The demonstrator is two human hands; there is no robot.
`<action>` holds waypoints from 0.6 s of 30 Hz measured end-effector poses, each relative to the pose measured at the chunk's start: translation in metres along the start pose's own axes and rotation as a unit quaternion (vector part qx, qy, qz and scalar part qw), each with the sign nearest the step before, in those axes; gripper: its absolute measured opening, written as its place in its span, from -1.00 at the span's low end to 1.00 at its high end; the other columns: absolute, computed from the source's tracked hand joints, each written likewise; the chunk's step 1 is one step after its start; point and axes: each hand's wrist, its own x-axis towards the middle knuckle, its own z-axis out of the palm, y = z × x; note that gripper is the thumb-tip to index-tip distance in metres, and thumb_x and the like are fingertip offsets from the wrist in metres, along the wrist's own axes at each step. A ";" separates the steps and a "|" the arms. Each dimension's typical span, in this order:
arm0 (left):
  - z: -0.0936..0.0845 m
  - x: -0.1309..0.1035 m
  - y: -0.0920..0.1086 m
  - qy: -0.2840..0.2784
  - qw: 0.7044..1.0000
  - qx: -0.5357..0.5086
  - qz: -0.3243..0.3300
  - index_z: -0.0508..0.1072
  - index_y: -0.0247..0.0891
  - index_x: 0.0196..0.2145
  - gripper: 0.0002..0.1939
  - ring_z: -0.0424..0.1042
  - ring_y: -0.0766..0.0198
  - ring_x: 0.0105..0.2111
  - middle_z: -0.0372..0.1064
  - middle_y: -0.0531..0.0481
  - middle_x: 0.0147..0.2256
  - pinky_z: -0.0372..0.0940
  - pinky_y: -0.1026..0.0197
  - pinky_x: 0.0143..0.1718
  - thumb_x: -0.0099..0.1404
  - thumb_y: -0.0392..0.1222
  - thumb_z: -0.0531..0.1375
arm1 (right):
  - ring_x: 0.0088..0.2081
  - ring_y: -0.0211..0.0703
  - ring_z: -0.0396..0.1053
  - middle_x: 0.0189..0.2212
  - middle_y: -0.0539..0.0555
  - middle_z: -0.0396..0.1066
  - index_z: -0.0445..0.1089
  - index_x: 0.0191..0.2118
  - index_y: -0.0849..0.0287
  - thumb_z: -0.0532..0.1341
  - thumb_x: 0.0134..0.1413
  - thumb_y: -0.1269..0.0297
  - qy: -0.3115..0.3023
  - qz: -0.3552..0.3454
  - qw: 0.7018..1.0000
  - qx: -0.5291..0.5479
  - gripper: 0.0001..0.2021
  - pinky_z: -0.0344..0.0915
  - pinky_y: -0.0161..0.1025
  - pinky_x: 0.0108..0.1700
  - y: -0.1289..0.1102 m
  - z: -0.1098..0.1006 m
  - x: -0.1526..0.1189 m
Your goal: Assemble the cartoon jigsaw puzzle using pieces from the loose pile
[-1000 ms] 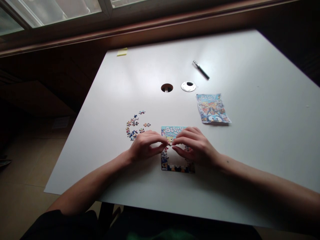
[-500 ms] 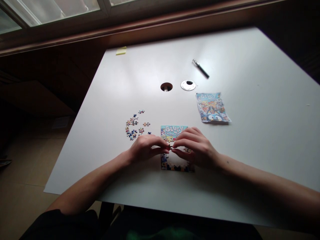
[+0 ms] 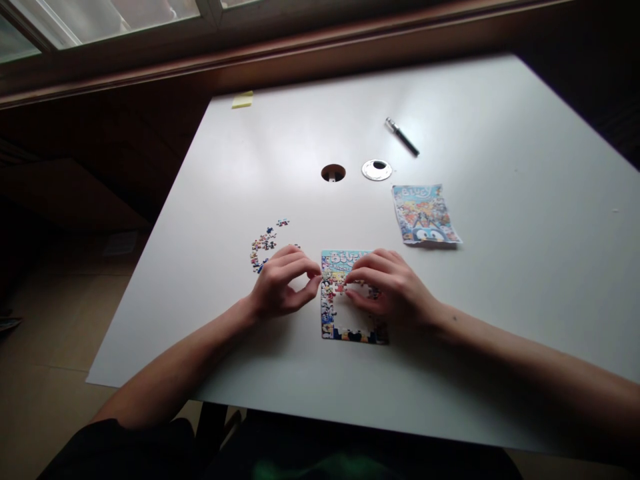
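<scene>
A partly filled jigsaw puzzle lies on the white table, its middle bare and its upper part showing a title. My left hand hovers at the puzzle's left edge, thumb and index fingertips almost meeting in a pinch; nothing can be made out between them. Over the puzzle's right side is my right hand, its thumb and fingers apart around a small reddish piece that lies in the puzzle. Loose puzzle pieces are scattered left of the puzzle, some hidden behind my left hand.
A crumpled picture sheet lies beyond my right hand. Farther back are a black pen, a silver round cover and a round hole in the table. A yellow sticky note sits at the far left corner.
My left hand has moved left, away from the small piece that both hands held. That piece now lies in the puzzle. My right hand's fingers have parted slightly.
</scene>
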 end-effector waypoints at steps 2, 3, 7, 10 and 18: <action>0.000 -0.001 -0.003 -0.027 0.999 0.035 0.015 0.47 -0.23 -0.35 -0.94 0.36 0.26 -0.37 0.46 0.01 -0.42 0.31 0.15 -0.25 0.21 -0.33 0.22 | -0.24 -0.09 0.31 -0.28 0.08 0.45 0.46 -0.26 0.10 0.30 0.10 0.32 -0.007 0.009 1.000 -0.012 -0.94 0.21 -0.13 -0.17 0.001 0.000 0.000; 0.000 -0.002 -0.004 -0.044 0.997 0.049 0.025 0.48 -0.22 -0.35 -0.94 0.36 0.25 -0.35 0.47 0.01 -0.41 0.30 0.13 -0.23 0.20 -0.33 0.22 | -0.23 -0.08 0.31 -0.27 0.08 0.44 0.47 -0.27 0.09 0.31 0.10 0.31 -0.008 0.011 1.000 -0.016 -0.94 0.21 -0.12 -0.16 0.000 0.000 0.000; 0.001 -0.005 -0.007 -0.089 0.990 0.095 0.051 0.51 -0.17 -0.30 -0.89 0.35 0.21 -0.29 0.48 0.01 -0.35 0.27 0.11 -0.20 0.19 -0.29 0.22 | -0.23 -0.08 0.30 -0.28 0.08 0.43 0.48 -0.28 0.08 0.31 0.10 0.29 -0.012 0.018 1.000 -0.023 -0.95 0.22 -0.11 -0.16 -0.002 0.000 0.000; 0.001 -0.006 -0.007 -0.102 0.987 0.111 0.055 0.52 -0.15 -0.29 -0.87 0.34 0.21 -0.27 0.48 0.02 -0.33 0.25 0.11 -0.19 0.19 -0.28 0.22 | -0.23 -0.08 0.30 -0.28 0.08 0.42 0.49 -0.28 0.07 0.32 0.10 0.29 -0.018 0.020 0.999 -0.022 -0.95 0.22 -0.11 -0.16 -0.003 0.000 0.001; 0.000 -0.005 -0.008 -0.073 0.986 0.133 0.073 0.50 -0.16 -0.30 -0.92 0.37 0.22 -0.28 0.49 0.04 -0.35 0.23 0.10 -0.18 0.19 -0.25 0.25 | -0.22 -0.06 0.31 -0.26 0.09 0.43 0.47 -0.26 0.09 0.31 0.11 0.29 0.000 0.001 1.000 -0.019 -0.93 0.24 -0.10 -0.15 0.001 0.000 -0.001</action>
